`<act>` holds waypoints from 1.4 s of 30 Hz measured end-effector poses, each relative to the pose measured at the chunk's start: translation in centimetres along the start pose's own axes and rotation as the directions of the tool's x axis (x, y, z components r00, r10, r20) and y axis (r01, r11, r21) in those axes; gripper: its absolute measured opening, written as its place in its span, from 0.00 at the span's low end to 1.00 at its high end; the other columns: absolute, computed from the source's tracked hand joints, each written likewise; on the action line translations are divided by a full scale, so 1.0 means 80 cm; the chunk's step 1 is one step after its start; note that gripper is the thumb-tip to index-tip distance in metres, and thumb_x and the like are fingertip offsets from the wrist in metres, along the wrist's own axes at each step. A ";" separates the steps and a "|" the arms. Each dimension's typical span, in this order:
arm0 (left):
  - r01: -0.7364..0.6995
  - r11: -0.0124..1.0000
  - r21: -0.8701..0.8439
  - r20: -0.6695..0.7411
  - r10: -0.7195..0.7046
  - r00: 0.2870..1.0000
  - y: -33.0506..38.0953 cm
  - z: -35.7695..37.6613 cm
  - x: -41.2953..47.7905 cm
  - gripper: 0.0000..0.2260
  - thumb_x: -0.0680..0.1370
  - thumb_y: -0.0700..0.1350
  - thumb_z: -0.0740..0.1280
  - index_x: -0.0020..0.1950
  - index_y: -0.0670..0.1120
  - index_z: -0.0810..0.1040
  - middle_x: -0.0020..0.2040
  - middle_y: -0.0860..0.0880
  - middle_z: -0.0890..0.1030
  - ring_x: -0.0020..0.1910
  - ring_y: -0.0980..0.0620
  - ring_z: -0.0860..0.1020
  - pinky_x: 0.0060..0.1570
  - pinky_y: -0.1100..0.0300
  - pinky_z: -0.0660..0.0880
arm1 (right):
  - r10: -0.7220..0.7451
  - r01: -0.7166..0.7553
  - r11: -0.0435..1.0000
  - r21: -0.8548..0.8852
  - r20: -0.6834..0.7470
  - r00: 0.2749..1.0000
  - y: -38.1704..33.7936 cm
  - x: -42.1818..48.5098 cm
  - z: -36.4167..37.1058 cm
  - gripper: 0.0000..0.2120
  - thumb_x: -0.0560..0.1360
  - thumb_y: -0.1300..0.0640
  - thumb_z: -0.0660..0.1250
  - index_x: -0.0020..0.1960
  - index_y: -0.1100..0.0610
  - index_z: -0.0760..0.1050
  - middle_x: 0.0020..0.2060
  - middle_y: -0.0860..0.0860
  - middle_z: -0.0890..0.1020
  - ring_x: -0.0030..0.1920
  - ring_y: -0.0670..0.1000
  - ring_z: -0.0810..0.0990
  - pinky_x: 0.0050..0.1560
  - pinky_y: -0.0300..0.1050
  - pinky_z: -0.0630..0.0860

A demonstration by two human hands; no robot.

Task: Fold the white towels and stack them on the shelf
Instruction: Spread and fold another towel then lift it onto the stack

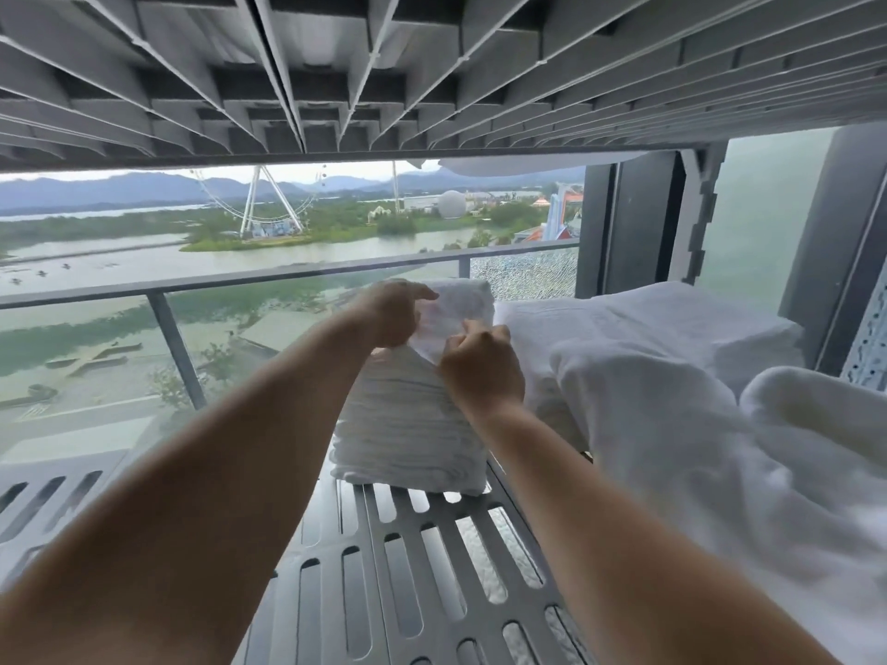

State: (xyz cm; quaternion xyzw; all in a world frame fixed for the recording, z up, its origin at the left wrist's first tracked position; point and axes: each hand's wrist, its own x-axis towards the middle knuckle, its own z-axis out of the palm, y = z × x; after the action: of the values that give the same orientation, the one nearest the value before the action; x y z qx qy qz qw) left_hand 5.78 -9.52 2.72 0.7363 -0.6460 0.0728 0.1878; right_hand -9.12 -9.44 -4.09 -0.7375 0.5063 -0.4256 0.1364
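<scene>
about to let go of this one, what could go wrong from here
1. The left hand and right hand pinch the top towel over a tall, narrow stack. Released off-centre, it may slide off or tip the stack.
2. The loose towel heap crowds the stack's right side and could slump into it.

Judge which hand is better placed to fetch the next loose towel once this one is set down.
Right, probably. The right hand grips the folded towel on the side next to the loose towels heaped at the right of the shelf; the left hand holds its far side.
</scene>
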 end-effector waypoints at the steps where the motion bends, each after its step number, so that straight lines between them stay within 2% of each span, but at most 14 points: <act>1: -0.025 0.999 -0.033 0.008 0.025 1.000 0.005 0.007 0.001 0.19 0.82 0.45 0.63 0.73 0.57 0.73 0.74 0.49 0.72 0.71 0.47 0.71 0.70 0.58 0.66 | 0.007 -0.007 1.000 0.008 -0.005 1.000 0.002 0.001 -0.001 0.19 0.80 0.56 0.54 0.67 0.59 0.73 0.60 0.66 0.75 0.55 0.64 0.79 0.56 0.52 0.75; 6: -0.079 0.997 -0.022 -0.011 0.078 0.997 -0.001 0.028 0.005 0.17 0.83 0.53 0.60 0.71 0.59 0.74 0.72 0.53 0.74 0.71 0.50 0.71 0.69 0.61 0.63 | 0.011 -0.010 1.000 0.020 -0.010 1.000 0.011 0.001 -0.004 0.20 0.81 0.54 0.54 0.68 0.56 0.74 0.58 0.64 0.78 0.56 0.62 0.79 0.57 0.51 0.74; 9: -0.119 0.992 -0.041 -0.064 0.117 0.991 -0.003 0.031 0.006 0.16 0.82 0.52 0.61 0.68 0.59 0.77 0.69 0.51 0.77 0.67 0.50 0.75 0.60 0.64 0.65 | -0.005 0.006 0.999 0.046 -0.034 0.999 0.014 -0.007 -0.006 0.20 0.81 0.53 0.55 0.70 0.54 0.73 0.58 0.63 0.78 0.56 0.61 0.79 0.56 0.50 0.74; 13: -0.149 0.985 -0.085 -0.149 0.135 0.979 0.006 0.028 -0.006 0.13 0.79 0.50 0.64 0.60 0.59 0.82 0.62 0.49 0.83 0.61 0.47 0.79 0.62 0.56 0.74 | -0.005 0.007 0.999 0.046 -0.045 0.999 0.017 -0.023 -0.018 0.20 0.81 0.52 0.56 0.71 0.53 0.72 0.58 0.60 0.79 0.57 0.59 0.79 0.55 0.49 0.73; 15: -0.159 0.983 -0.096 -0.189 0.138 0.972 0.017 0.023 -0.014 0.12 0.77 0.49 0.65 0.56 0.58 0.84 0.58 0.48 0.84 0.58 0.45 0.80 0.59 0.55 0.76 | -0.018 0.021 0.999 0.039 -0.067 0.998 0.020 -0.034 -0.026 0.18 0.81 0.51 0.57 0.69 0.51 0.73 0.56 0.58 0.79 0.54 0.57 0.79 0.49 0.46 0.71; 19: -0.142 0.985 -0.102 -0.247 0.114 0.962 0.058 0.022 -0.033 0.11 0.77 0.49 0.64 0.52 0.56 0.85 0.54 0.50 0.85 0.54 0.47 0.81 0.51 0.61 0.74 | -0.062 0.062 0.998 -0.006 -0.129 0.990 0.028 -0.053 -0.054 0.13 0.79 0.52 0.59 0.60 0.50 0.78 0.52 0.55 0.78 0.49 0.55 0.80 0.46 0.45 0.72; 23: -0.114 0.988 -0.106 -0.215 0.090 0.973 0.105 0.028 -0.059 0.13 0.78 0.49 0.61 0.53 0.51 0.84 0.53 0.47 0.85 0.52 0.43 0.80 0.53 0.51 0.79 | -0.048 0.032 0.995 -0.098 -0.163 0.986 0.039 -0.058 -0.089 0.11 0.78 0.53 0.61 0.53 0.54 0.80 0.49 0.56 0.80 0.48 0.58 0.81 0.46 0.47 0.76; 28: -0.096 0.994 -0.048 -0.263 0.080 0.961 0.152 0.040 -0.087 0.13 0.79 0.50 0.61 0.51 0.49 0.84 0.49 0.45 0.85 0.47 0.41 0.81 0.46 0.53 0.79 | -0.094 0.063 0.989 -0.135 -0.231 0.968 0.061 -0.069 -0.150 0.11 0.76 0.55 0.60 0.50 0.54 0.81 0.46 0.52 0.83 0.46 0.55 0.81 0.44 0.47 0.78; 31: -0.069 0.996 -0.057 -0.265 0.051 0.963 0.175 0.049 -0.110 0.13 0.80 0.52 0.61 0.51 0.50 0.84 0.47 0.45 0.85 0.45 0.42 0.81 0.41 0.55 0.76 | -0.089 0.058 0.986 -0.154 -0.203 0.975 0.080 -0.074 -0.183 0.11 0.75 0.56 0.60 0.51 0.54 0.81 0.47 0.53 0.82 0.47 0.56 0.81 0.42 0.44 0.72; 33: -0.031 0.998 -0.046 -0.289 0.017 0.957 0.190 0.054 -0.130 0.14 0.79 0.56 0.62 0.50 0.50 0.85 0.45 0.45 0.85 0.44 0.41 0.81 0.38 0.57 0.72 | -0.069 0.040 0.985 -0.168 -0.166 0.984 0.097 -0.078 -0.200 0.12 0.76 0.57 0.59 0.53 0.55 0.80 0.50 0.55 0.81 0.50 0.58 0.80 0.44 0.45 0.72; 36: 0.047 0.998 -0.033 -0.300 -0.055 0.952 0.212 0.063 -0.164 0.20 0.79 0.60 0.62 0.37 0.48 0.82 0.34 0.47 0.81 0.37 0.42 0.80 0.32 0.59 0.68 | -0.061 0.038 0.982 -0.187 -0.117 0.991 0.120 -0.091 -0.213 0.13 0.77 0.58 0.58 0.57 0.56 0.78 0.54 0.57 0.79 0.54 0.60 0.79 0.51 0.49 0.76; 38: 0.111 0.992 -0.063 -0.278 -0.124 0.953 0.224 0.071 -0.186 0.23 0.77 0.60 0.61 0.30 0.47 0.77 0.30 0.48 0.78 0.32 0.44 0.78 0.29 0.61 0.65 | -0.064 0.046 0.982 -0.185 -0.092 0.994 0.129 -0.101 -0.218 0.14 0.77 0.59 0.58 0.58 0.55 0.77 0.56 0.57 0.78 0.56 0.60 0.78 0.53 0.50 0.76; 40: 0.166 0.981 -0.100 -0.168 -0.181 0.969 0.235 0.081 -0.202 0.22 0.76 0.61 0.62 0.32 0.46 0.79 0.32 0.48 0.79 0.34 0.45 0.79 0.31 0.59 0.70 | -0.071 0.059 0.984 -0.170 -0.064 0.995 0.136 -0.110 -0.222 0.13 0.77 0.60 0.59 0.59 0.55 0.76 0.58 0.57 0.77 0.57 0.59 0.78 0.55 0.50 0.76; 42: 0.231 0.957 -0.176 0.004 -0.234 0.972 0.244 0.090 -0.213 0.22 0.75 0.62 0.64 0.37 0.45 0.82 0.35 0.47 0.81 0.37 0.46 0.80 0.36 0.57 0.73 | -0.064 0.059 0.987 -0.151 -0.033 0.997 0.140 -0.118 -0.226 0.13 0.77 0.60 0.60 0.59 0.55 0.76 0.58 0.57 0.77 0.57 0.58 0.78 0.56 0.50 0.77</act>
State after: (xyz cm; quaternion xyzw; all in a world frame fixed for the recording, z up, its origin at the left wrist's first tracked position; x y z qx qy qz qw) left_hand -16.97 1.73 -6.30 0.7871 -0.5572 -0.0008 0.2646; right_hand -31.19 -2.20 -4.91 -0.7528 0.5163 -0.4042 0.0578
